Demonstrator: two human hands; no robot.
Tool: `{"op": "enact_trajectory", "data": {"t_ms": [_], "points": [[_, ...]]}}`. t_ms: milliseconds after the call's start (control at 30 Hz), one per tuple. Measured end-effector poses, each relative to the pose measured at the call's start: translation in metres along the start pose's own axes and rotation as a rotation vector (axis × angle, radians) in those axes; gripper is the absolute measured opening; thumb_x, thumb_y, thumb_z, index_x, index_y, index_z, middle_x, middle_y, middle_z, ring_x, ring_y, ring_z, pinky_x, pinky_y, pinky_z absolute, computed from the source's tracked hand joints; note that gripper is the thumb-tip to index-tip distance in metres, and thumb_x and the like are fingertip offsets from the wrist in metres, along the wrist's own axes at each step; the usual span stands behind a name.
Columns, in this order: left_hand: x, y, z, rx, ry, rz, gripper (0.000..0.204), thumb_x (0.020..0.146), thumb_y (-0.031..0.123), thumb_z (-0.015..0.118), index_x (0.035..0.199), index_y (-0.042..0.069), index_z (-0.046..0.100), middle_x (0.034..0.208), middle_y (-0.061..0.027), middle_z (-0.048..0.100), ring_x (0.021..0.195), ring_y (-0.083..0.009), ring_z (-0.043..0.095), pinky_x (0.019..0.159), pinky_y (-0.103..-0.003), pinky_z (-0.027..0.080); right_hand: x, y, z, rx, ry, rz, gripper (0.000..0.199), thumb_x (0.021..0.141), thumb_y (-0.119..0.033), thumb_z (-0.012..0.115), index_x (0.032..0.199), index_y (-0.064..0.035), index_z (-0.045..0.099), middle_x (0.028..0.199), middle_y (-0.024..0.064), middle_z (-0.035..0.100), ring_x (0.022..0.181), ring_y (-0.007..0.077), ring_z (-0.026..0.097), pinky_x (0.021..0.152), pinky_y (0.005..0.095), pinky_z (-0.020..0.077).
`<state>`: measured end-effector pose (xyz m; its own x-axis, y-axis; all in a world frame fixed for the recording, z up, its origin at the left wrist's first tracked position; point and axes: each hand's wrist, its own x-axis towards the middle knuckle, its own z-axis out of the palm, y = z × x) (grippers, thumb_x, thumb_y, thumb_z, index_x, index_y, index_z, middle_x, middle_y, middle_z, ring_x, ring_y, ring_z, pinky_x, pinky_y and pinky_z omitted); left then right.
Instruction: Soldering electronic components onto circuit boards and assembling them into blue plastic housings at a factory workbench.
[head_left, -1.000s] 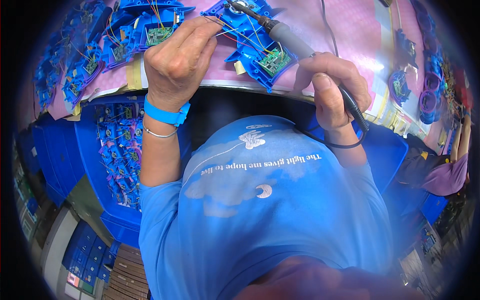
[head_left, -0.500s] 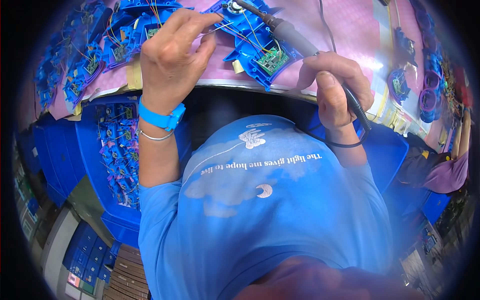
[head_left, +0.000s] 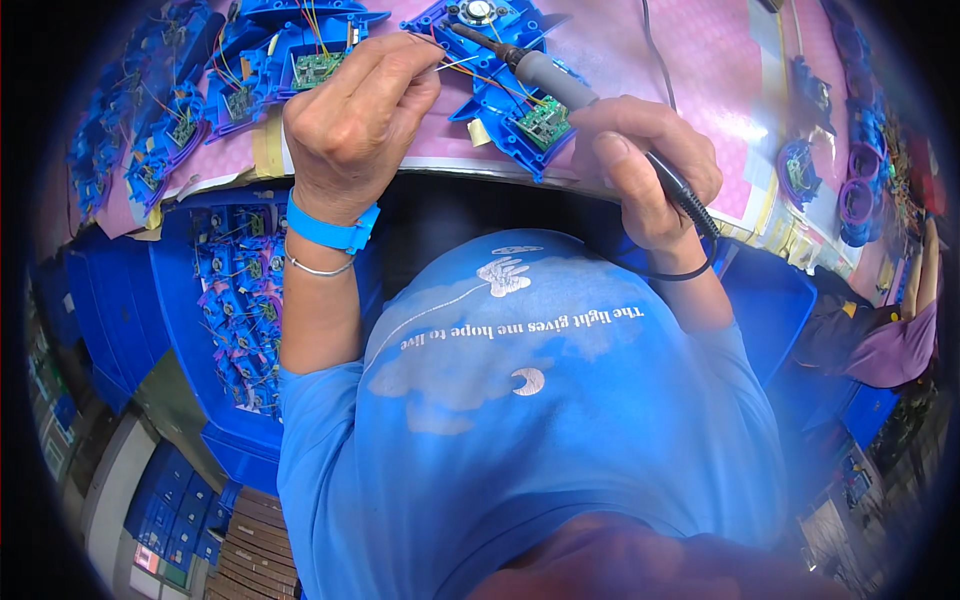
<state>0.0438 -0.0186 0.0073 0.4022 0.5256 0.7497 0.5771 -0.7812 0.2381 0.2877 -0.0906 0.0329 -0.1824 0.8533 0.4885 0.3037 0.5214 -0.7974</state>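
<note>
Pink mat (head_left: 700, 90); left hand (head_left: 350, 120) pinching thin wires (head_left: 470, 65); right hand (head_left: 645, 170) gripping grey-handled soldering iron (head_left: 560, 80)

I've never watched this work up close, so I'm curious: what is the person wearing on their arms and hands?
Both hands are bare, no gloves. The left hand has a bright blue band at the wrist and a thin silver bangle just below it. The right hand has a thin dark band around the wrist. Short blue T-shirt sleeves leave both forearms uncovered.
</note>
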Motion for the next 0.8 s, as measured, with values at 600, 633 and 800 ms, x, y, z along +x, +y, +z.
{"op": "enact_trajectory", "data": {"t_ms": [600, 633, 800], "points": [[-0.0005, -0.0018, 0.0005, -0.022, -0.003, 0.045, 0.02, 0.074, 0.003, 0.08, 0.093, 0.006, 0.072, 0.091, -0.0059, 0.071, 0.074, -0.021, 0.071, 0.061, -0.029, 0.057, -0.0005, 0.0007, -0.0006, -0.009, -0.004, -0.01, 0.022, 0.086, -0.011, 0.06, 0.096, 0.0062, 0.069, 0.076, 0.0123, 0.071, 0.064, 0.0163, 0.065, 0.06, 0.0272, 0.0503], [-0.0008, -0.0014, 0.0005, -0.022, -0.001, 0.044, 0.02, 0.074, 0.003, 0.08, 0.092, 0.006, 0.071, 0.091, -0.0059, 0.071, 0.074, -0.021, 0.071, 0.061, -0.028, 0.057, -0.0004, -0.0006, -0.0008, -0.01, -0.003, -0.009, 0.022, 0.086, -0.011, 0.06, 0.096, 0.0062, 0.069, 0.076, 0.0123, 0.071, 0.064, 0.0163, 0.065, 0.06, 0.0272, 0.0503], [-0.0009, 0.0014, -0.0012, -0.008, -0.022, 0.021, 0.02, 0.074, 0.002, 0.079, 0.092, 0.006, 0.071, 0.089, -0.0061, 0.071, 0.075, -0.0209, 0.071, 0.061, -0.028, 0.057, -0.0001, -0.002, 0.0002, 0.013, -0.023, 0.033, 0.022, 0.085, -0.012, 0.06, 0.094, 0.0052, 0.07, 0.081, 0.0131, 0.072, 0.068, 0.0188, 0.067, 0.065, 0.0293, 0.0526]]}}
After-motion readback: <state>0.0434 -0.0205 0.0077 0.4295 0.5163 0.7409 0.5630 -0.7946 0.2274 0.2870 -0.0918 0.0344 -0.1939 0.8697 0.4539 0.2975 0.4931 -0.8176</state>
